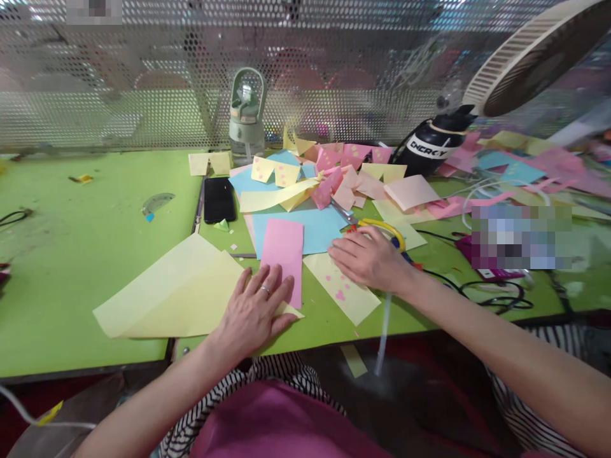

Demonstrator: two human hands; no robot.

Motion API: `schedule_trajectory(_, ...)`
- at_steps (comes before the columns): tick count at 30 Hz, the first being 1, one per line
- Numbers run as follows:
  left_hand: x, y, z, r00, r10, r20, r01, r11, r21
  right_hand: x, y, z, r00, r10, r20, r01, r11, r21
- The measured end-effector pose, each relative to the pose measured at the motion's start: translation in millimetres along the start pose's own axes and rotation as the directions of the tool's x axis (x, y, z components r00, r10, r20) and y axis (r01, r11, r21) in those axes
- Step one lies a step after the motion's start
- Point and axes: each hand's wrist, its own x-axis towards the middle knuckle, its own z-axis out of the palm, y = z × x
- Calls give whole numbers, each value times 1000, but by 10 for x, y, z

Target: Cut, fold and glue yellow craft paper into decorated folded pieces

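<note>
My left hand (pixel 255 312) lies flat, fingers spread, across the lower end of a folded pink paper (pixel 284 245) and the edge of a large pale yellow sheet (pixel 176 296). A ring is on one finger. My right hand (pixel 370 257) rests with its fingers stretched out over a pale yellow paper piece with pink spots (pixel 341 292). Its fingertips reach the edge of a blue sheet (pixel 312 226). Just beyond that hand is a pair of scissors with a yellow handle (pixel 389 230), partly hidden by it.
Cut pink, yellow and blue papers (pixel 329 175) are heaped at the back. Beside them stand a green-lidded bottle (pixel 247 124), a black bottle (pixel 429 146) and a fan (pixel 529 60). A phone (pixel 219 200) and a protractor (pixel 158 203) lie leftward; cables (pixel 496 289) lie right.
</note>
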Motion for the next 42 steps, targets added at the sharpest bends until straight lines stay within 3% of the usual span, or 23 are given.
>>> schedule_trajectory(5, -6, 1, -23, 1000, -2, 18, 2, 1000, 0, -207, -105, 73, 999, 35, -28, -33, 997, 76)
schedule_trajectory(13, -10, 2, -20, 998, -10, 56, 11, 1000, -19, -218, 35, 228, 989, 151, 1, -150, 985, 82)
schedule_trajectory(29, 71, 43, 31, 999, 29, 20, -28, 999, -38, -266, 80, 87, 970, 242, 5, -236, 942, 240)
schedule_trajectory(36, 148, 56, 40, 999, 39, -15, -39, 999, -29, -3, -287, -74, 970, 236, -50, -214, 938, 274)
schedule_trajectory(39, 45, 50, -137, 996, 2, -94, 1, 1000, 29, 116, -554, -110, 993, 117, -27, -102, 945, 312)
schedule_trajectory(42, -233, 44, -359, 981, -38, -190, 42, 999, 16, 161, -708, -110, 1000, 5, 4, -6, 957, 291)
